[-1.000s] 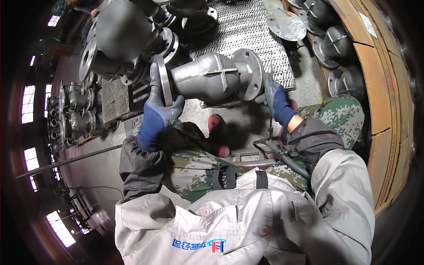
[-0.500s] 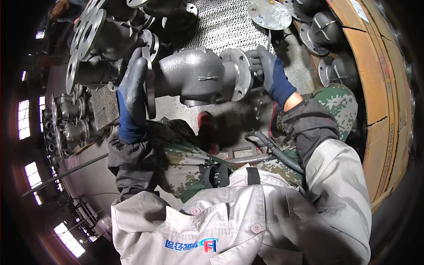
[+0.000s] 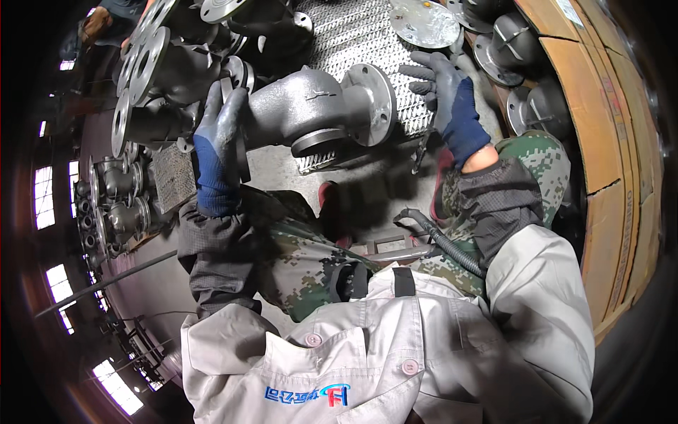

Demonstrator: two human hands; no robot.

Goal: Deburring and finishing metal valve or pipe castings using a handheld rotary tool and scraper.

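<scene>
Head view: the grey flanged metal valve [image 3: 305, 103] touches your left grip [image 3: 220, 131], closure unclear; your right grip [image 3: 443, 88], spread open, hangs beyond its right flange [image 3: 379, 106].

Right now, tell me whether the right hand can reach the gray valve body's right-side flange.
Likely yes: the right hand hovers open beside the right-side flange, apart from it, with nothing visible between them.

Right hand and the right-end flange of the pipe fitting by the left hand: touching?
Apart. The head view shows a strip of the patterned metal plate between the right hand and that flange.
</scene>
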